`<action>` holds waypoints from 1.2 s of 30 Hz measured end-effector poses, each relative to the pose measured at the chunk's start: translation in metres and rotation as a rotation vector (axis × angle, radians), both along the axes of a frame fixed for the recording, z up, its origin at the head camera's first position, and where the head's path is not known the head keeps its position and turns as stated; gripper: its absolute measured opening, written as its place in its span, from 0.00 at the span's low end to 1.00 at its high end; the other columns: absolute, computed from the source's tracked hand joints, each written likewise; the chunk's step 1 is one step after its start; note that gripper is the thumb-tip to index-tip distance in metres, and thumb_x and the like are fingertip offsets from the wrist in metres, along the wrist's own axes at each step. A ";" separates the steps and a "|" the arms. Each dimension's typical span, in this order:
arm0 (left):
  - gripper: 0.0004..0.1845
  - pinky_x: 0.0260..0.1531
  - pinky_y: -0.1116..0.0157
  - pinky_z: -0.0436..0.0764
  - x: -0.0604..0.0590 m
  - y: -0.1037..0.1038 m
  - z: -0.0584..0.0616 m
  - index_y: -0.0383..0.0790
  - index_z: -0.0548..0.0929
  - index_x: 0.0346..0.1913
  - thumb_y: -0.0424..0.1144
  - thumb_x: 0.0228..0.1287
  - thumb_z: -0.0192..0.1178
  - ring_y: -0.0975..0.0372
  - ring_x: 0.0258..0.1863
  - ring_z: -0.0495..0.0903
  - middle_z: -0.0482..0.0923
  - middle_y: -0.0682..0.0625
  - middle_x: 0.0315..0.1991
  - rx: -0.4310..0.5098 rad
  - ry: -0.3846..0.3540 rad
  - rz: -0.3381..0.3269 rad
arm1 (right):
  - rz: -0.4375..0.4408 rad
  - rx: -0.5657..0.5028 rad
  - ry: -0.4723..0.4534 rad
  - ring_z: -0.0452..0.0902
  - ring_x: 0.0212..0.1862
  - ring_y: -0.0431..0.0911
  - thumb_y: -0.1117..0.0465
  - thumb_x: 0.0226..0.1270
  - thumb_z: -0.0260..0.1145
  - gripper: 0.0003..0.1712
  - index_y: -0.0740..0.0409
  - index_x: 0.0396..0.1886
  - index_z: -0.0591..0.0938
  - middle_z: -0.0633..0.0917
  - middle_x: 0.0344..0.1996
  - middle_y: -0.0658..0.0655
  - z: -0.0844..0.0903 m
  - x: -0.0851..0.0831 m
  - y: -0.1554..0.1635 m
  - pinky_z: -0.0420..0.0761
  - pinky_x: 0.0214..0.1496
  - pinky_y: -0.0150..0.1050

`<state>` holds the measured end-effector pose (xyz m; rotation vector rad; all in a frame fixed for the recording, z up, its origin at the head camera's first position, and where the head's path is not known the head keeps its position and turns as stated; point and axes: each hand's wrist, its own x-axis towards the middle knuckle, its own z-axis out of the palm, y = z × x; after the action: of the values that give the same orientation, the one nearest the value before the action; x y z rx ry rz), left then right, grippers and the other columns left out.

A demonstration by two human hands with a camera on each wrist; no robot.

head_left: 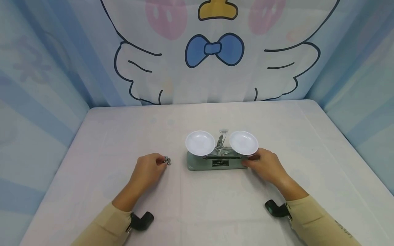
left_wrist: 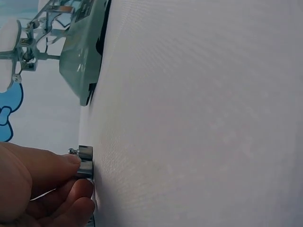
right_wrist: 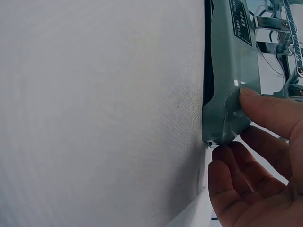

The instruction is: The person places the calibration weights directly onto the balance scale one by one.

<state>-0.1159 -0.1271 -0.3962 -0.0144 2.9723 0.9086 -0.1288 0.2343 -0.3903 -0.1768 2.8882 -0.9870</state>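
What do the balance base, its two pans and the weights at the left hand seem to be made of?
Balance base: probably painted metal, glossy grey-green, going by the bright highlights on its rounded edges.
Pans: likely smooth white plastic, given the even colour, though enamelled metal is possible.
Weights: apparently polished or plated metal, judging by their silvery shine.

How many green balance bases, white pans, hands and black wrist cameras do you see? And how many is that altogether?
Green balance base: 1
White pans: 2
Hands: 2
Black wrist cameras: 2
Total: 7
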 end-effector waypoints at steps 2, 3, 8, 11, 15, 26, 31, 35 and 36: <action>0.06 0.40 0.56 0.81 0.000 -0.001 -0.001 0.32 0.87 0.40 0.31 0.62 0.67 0.55 0.38 0.83 0.86 0.45 0.35 -0.006 -0.002 -0.004 | 0.000 -0.001 -0.004 0.80 0.54 0.64 0.54 0.62 0.73 0.26 0.69 0.53 0.82 0.87 0.45 0.65 0.001 0.000 0.000 0.77 0.52 0.60; 0.06 0.40 0.57 0.81 -0.001 -0.001 -0.001 0.32 0.87 0.40 0.31 0.62 0.67 0.55 0.38 0.83 0.86 0.45 0.35 -0.008 -0.003 -0.006 | -0.001 -0.002 -0.007 0.80 0.54 0.63 0.54 0.62 0.73 0.26 0.69 0.53 0.82 0.87 0.45 0.65 0.001 0.000 0.000 0.77 0.52 0.60; 0.05 0.39 0.57 0.81 -0.002 -0.001 -0.002 0.32 0.87 0.40 0.30 0.62 0.67 0.55 0.37 0.83 0.86 0.45 0.35 -0.013 -0.004 -0.017 | -0.011 -0.002 -0.020 0.81 0.53 0.62 0.54 0.62 0.73 0.27 0.69 0.54 0.82 0.87 0.45 0.65 0.001 0.000 -0.001 0.78 0.51 0.59; 0.05 0.38 0.57 0.81 -0.002 0.000 -0.001 0.32 0.87 0.39 0.30 0.62 0.67 0.56 0.35 0.82 0.85 0.46 0.33 -0.018 -0.002 -0.021 | -0.014 -0.001 -0.024 0.81 0.52 0.62 0.54 0.62 0.73 0.27 0.69 0.54 0.82 0.87 0.45 0.65 0.000 0.000 -0.001 0.79 0.50 0.58; 0.05 0.36 0.59 0.81 -0.001 0.001 -0.001 0.32 0.87 0.39 0.29 0.60 0.68 0.57 0.33 0.81 0.84 0.47 0.32 -0.022 -0.010 -0.029 | -0.013 0.007 -0.029 0.81 0.52 0.62 0.55 0.63 0.73 0.27 0.70 0.54 0.82 0.87 0.46 0.66 0.000 -0.001 -0.001 0.79 0.49 0.58; 0.05 0.32 0.60 0.78 0.002 0.002 -0.004 0.33 0.85 0.39 0.28 0.60 0.68 0.59 0.29 0.77 0.79 0.49 0.28 -0.018 -0.009 -0.034 | -0.015 0.023 -0.050 0.79 0.55 0.64 0.53 0.63 0.73 0.29 0.70 0.55 0.81 0.86 0.47 0.67 0.002 -0.001 -0.001 0.77 0.52 0.60; 0.06 0.32 0.61 0.78 0.003 0.002 -0.003 0.32 0.85 0.40 0.28 0.60 0.66 0.59 0.29 0.76 0.79 0.49 0.28 -0.016 -0.006 -0.026 | -0.013 0.022 -0.043 0.79 0.55 0.64 0.54 0.63 0.73 0.29 0.70 0.56 0.80 0.86 0.48 0.68 0.001 -0.002 -0.001 0.77 0.52 0.60; 0.06 0.33 0.60 0.79 0.006 0.001 0.003 0.33 0.85 0.41 0.28 0.61 0.66 0.59 0.31 0.77 0.80 0.49 0.29 -0.015 -0.012 -0.029 | -0.016 0.023 -0.043 0.79 0.55 0.64 0.54 0.63 0.73 0.29 0.70 0.57 0.80 0.85 0.48 0.68 0.001 -0.002 -0.001 0.77 0.52 0.60; 0.06 0.33 0.60 0.79 0.007 0.001 0.005 0.33 0.85 0.41 0.29 0.61 0.66 0.58 0.31 0.77 0.80 0.49 0.29 -0.015 -0.011 -0.034 | -0.017 0.022 -0.044 0.79 0.55 0.64 0.54 0.63 0.73 0.29 0.70 0.57 0.80 0.85 0.48 0.68 0.001 -0.002 -0.001 0.77 0.52 0.60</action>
<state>-0.1089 -0.1261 -0.3916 0.0303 2.9594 0.8797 -0.1305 0.2336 -0.3898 -0.1272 2.8642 -0.9484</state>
